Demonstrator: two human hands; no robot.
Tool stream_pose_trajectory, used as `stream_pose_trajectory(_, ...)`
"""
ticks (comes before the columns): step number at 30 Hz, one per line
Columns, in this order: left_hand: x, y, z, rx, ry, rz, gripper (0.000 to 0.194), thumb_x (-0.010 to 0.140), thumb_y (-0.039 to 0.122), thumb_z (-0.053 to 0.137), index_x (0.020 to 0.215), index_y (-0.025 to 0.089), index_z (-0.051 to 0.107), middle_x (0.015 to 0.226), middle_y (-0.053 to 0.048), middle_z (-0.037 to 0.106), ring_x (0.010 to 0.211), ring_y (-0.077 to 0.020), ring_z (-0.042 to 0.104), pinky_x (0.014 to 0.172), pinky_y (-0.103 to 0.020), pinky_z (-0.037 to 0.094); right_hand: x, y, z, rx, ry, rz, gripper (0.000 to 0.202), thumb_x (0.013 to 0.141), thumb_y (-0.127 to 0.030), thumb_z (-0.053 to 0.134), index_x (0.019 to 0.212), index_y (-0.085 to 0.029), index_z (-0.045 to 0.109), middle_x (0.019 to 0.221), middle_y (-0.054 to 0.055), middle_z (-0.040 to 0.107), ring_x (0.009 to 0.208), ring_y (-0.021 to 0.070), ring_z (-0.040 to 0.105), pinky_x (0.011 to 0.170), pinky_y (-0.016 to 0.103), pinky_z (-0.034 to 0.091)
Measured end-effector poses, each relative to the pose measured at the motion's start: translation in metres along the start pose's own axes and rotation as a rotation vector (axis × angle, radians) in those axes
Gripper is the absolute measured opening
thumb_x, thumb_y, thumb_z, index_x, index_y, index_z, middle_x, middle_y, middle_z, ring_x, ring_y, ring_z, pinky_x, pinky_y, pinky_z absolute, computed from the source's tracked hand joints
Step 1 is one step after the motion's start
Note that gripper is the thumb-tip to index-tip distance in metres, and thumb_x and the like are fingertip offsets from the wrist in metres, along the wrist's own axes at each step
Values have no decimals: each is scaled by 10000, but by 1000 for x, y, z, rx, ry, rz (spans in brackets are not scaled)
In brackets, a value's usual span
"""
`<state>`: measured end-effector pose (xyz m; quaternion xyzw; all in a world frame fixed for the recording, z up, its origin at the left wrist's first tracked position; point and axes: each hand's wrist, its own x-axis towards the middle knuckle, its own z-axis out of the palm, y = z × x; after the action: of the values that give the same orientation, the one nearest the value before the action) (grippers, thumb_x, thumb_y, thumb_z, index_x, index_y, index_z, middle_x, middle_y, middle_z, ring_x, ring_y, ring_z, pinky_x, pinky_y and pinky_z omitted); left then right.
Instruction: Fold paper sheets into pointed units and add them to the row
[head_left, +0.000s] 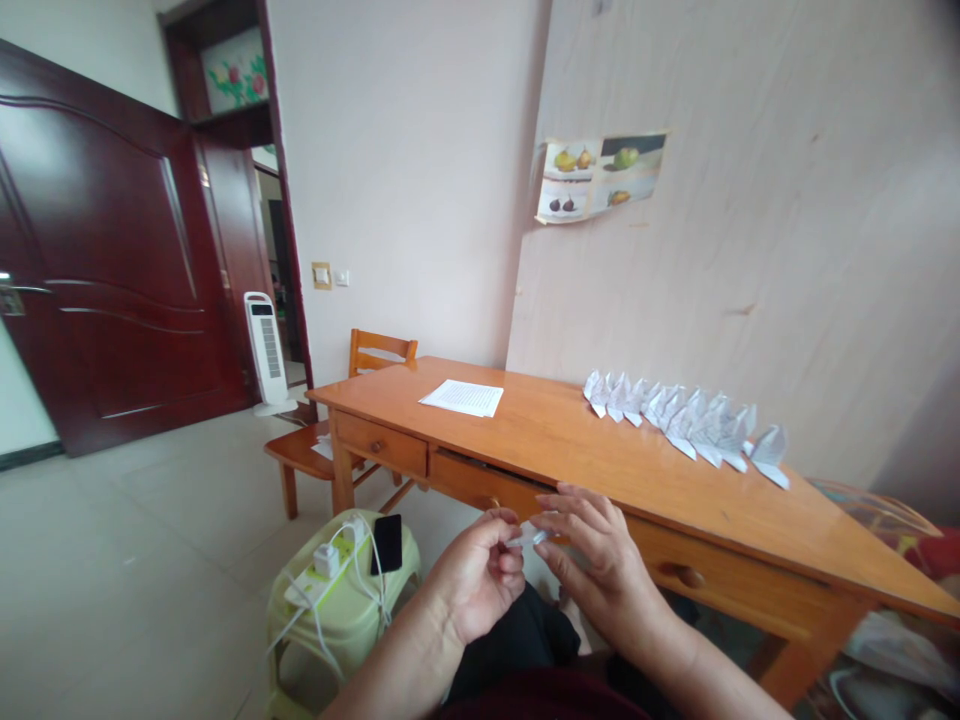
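Observation:
Over my lap, in front of the wooden table [540,425], my two hands are close together. A small folded piece of white paper [531,536] lies between them. My left hand [484,575] pinches its left end between thumb and fingers, the other fingers curled. My right hand [592,545] closes thumb and fingertips on its right end, with the upper fingers stretched out. The fingers hide most of the paper's shape. On the table's right side stands a row of several folded paper figures [694,425]. A stack of printed sheets [463,397] lies at the table's left.
A green plastic stool [337,620] stands at my left, carrying a power strip [319,580], cables and a black phone [387,545]. Beyond it is a wooden chair [304,455]. A white tower heater or fan [266,350] stands by the doorway. Table drawers face me.

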<state>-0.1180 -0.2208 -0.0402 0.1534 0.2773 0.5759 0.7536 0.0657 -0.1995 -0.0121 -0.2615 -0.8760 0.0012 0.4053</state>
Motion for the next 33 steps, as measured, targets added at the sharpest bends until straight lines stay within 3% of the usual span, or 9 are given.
stream_pose_trajectory(3,0,-3,-1,42,-8,-42,184,731,120,674,848,183,547,594,79,477,418,-23,362,451,-159,223,3,-4,-4,76,-56,27,156,987,-265,567,1081,-301,686,1053,42,720,1041,245,614,926,450,465)
stream_pose_trajectory(7,0,-8,-3,136,-18,-22,129,769,197,684,766,171,558,562,64,476,428,-42,348,450,-184,202,2,-6,-5,188,-88,103,170,1010,-283,524,954,-254,682,848,30,695,840,209,601,803,382,473)
stream_pose_trajectory(10,-2,-10,-2,386,7,193,225,835,344,711,756,169,595,592,49,499,490,-66,389,463,-200,215,1,-4,-4,222,-67,167,233,1018,-316,502,882,-238,674,784,32,668,807,208,588,769,364,466)
stream_pose_trajectory(12,-5,-9,-1,572,8,397,293,875,442,685,789,164,654,684,18,572,602,-92,481,529,-204,316,1,-3,-2,240,-54,212,265,1016,-346,499,855,-233,676,771,34,664,801,207,593,752,351,469)
stream_pose_trajectory(14,-9,-8,3,687,-30,543,281,887,449,682,907,173,730,862,-25,659,806,-139,583,707,-221,422,1,-2,0,258,-40,251,289,1009,-380,506,837,-227,680,772,39,668,792,206,603,732,338,476)
stream_pose_trajectory(17,-14,-6,8,766,-116,624,306,851,370,744,1117,220,756,1142,-73,683,1100,-220,601,951,-281,429,0,-2,3,304,-17,279,311,995,-418,521,817,-220,680,781,40,679,777,205,619,717,331,488)
stream_pose_trajectory(22,-12,-7,10,606,-142,540,293,837,337,768,1102,212,781,1221,-107,711,1225,-265,583,1100,-359,370,2,-10,5,367,15,311,269,975,-400,566,824,-221,698,808,33,699,800,203,634,756,338,488)
stream_pose_trajectory(28,-10,-5,6,240,-207,423,227,784,296,818,985,193,804,1141,-112,749,1117,-260,647,1034,-386,440,-1,-15,-1,571,-37,408,260,983,-419,556,1100,-251,716,993,50,725,924,220,664,840,361,504)
stream_pose_trajectory(33,-11,-2,4,157,-242,347,185,789,256,814,960,186,802,1143,-117,748,1046,-235,673,960,-353,486,-3,-16,0,633,-16,501,309,978,-464,547,895,-202,688,797,40,667,745,186,613,655,295,490)
